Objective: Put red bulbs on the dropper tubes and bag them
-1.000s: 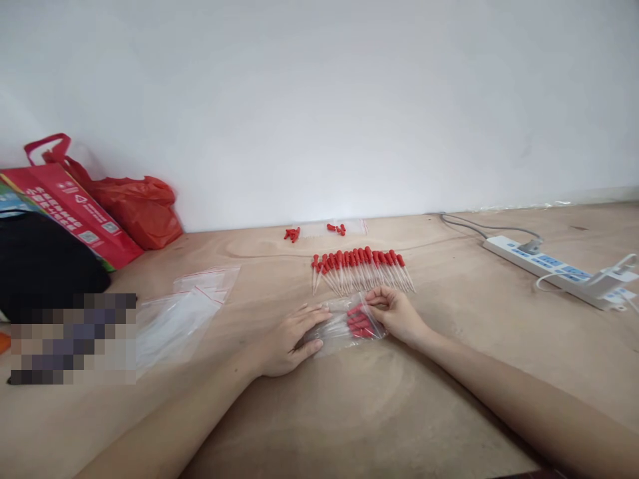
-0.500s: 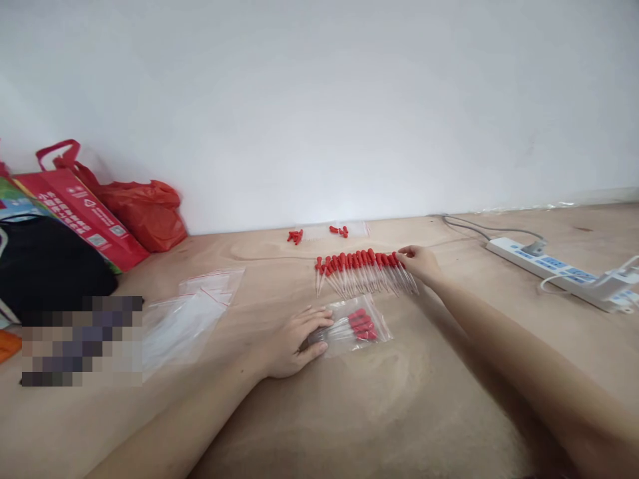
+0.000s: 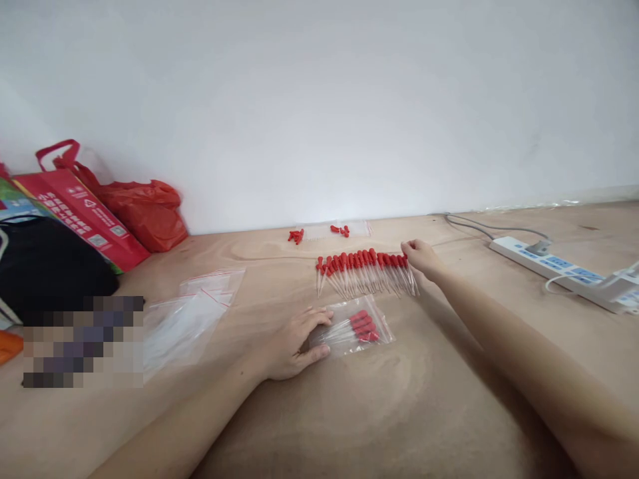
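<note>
Red-bulbed clear droppers (image 3: 357,263) lie side by side in a row, bulbs toward the wall and tips toward me. My right hand (image 3: 422,258) is at the row's right end, its fingers drawn together just beside the last bulbs; nothing shows in them. Nearer to me, a clear zip bag (image 3: 382,322) lies flat with several red-bulbed droppers (image 3: 363,324) inside. Across the bag's left end rests my left hand (image 3: 299,339), thumb and fingers spread apart, covering some of the dropper tips.
Loose red bulbs (image 3: 295,236) and a clear bag (image 3: 319,231) lie by the wall. Flat clear zip bags (image 3: 200,313) are at left, near a red shopping bag (image 3: 84,216) and a black bag (image 3: 50,266). A white power strip (image 3: 559,269) with cables stands at right.
My right hand has drawn slightly up and right from the row's end, uncovering the last bulbs. My left hand stays on the zip bag.
</note>
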A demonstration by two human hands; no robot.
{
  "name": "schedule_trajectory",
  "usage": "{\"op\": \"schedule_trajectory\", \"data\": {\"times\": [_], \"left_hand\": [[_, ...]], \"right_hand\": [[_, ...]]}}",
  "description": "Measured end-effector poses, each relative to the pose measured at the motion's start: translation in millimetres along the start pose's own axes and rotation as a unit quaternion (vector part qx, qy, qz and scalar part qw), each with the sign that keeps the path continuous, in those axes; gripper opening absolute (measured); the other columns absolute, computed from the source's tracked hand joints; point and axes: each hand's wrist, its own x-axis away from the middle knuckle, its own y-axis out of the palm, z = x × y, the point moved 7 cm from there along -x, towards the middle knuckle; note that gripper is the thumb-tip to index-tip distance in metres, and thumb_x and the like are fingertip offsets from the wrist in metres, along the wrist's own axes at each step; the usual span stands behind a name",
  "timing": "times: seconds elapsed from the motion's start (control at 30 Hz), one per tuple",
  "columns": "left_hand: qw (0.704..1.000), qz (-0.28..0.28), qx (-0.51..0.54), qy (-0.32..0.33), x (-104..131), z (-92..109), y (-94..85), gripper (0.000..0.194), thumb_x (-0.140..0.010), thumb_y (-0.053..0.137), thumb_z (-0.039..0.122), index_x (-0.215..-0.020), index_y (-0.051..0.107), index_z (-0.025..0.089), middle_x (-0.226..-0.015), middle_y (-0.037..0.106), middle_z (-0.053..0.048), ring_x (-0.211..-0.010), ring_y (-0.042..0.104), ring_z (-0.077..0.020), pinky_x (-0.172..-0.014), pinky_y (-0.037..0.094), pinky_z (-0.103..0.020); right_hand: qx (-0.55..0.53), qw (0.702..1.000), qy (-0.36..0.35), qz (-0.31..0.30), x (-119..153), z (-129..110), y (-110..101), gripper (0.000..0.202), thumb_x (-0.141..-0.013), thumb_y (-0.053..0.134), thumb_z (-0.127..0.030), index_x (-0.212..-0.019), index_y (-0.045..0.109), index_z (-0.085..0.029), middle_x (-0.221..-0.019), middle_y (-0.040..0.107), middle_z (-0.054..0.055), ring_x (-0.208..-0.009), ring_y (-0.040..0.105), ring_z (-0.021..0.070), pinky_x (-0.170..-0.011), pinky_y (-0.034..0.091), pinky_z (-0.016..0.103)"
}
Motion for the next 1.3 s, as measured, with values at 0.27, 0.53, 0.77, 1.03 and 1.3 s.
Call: {"op": "schedule_trajectory", "data": {"times": [0.27, 0.53, 0.77, 1.03, 1.3], "left_hand": [[1.000, 0.005, -0.021, 0.002, -2.1, 1.3, 0.0, 0.039, -0.084, 0.047, 0.031, -0.120, 0.039, 0.022, -0.130, 0.043, -0.007, -0.122, 0.036, -0.0208, -0.102, 0.028, -0.041], [1.000, -0.004, -0.026, 0.001, -2.3, -0.6, 2.1, 0.041, -0.084, 0.046, 0.031, -0.123, 0.037, 0.022, -0.129, 0.044, -0.006, -0.123, 0.034, -0.0208, -0.103, 0.028, -0.041], [1.000, -0.002, -0.028, -0.010, -1.7, -4.0, 3.1, 0.046, -0.084, 0.047, 0.033, -0.126, 0.032, 0.022, -0.131, 0.041, -0.006, -0.123, 0.033, -0.0218, -0.102, 0.028, -0.042], [1.000, 0.006, -0.026, -0.004, -3.0, -2.2, 2.0, 0.048, -0.084, 0.046, 0.032, -0.128, 0.030, 0.023, -0.132, 0.040, -0.007, -0.122, 0.034, -0.0222, -0.101, 0.030, -0.042], [1.000, 0.011, -0.019, 0.009, -3.4, -0.3, 1.7, 0.048, -0.083, 0.047, 0.031, -0.128, 0.031, 0.022, -0.131, 0.041, -0.007, -0.121, 0.036, -0.0223, -0.100, 0.030, -0.041]], "right_hand": [[-0.315, 0.948, 0.023, 0.035, 57.7, 8.6, -22.0, 0.028, -0.075, 0.048, -0.048, -0.077, 0.040, -0.022, -0.061, 0.054, -0.003, -0.042, 0.045, 0.0080, -0.037, 0.034, 0.020], [-0.431, 0.897, 0.094, -0.010, 98.7, 12.4, 16.7, 0.030, -0.071, 0.055, -0.048, -0.075, 0.039, -0.023, -0.064, 0.054, -0.004, -0.047, 0.051, 0.0087, -0.039, 0.041, 0.020], [-0.500, 0.850, 0.134, -0.100, 117.8, -5.3, 37.6, 0.022, -0.070, 0.060, -0.037, -0.072, 0.044, -0.022, -0.069, 0.057, 0.000, -0.059, 0.058, 0.0122, -0.061, 0.052, 0.028], [-0.486, 0.835, 0.130, -0.224, 132.3, -25.2, 45.3, 0.025, -0.060, 0.069, -0.022, -0.080, 0.054, -0.019, -0.067, 0.058, -0.002, -0.061, 0.060, 0.0115, -0.062, 0.052, 0.026], [-0.342, 0.899, 0.053, -0.268, 140.2, -32.6, 64.3, 0.030, -0.056, 0.072, -0.038, -0.072, 0.056, -0.018, -0.053, 0.060, -0.002, -0.042, 0.055, 0.0116, -0.042, 0.047, 0.025]]}}
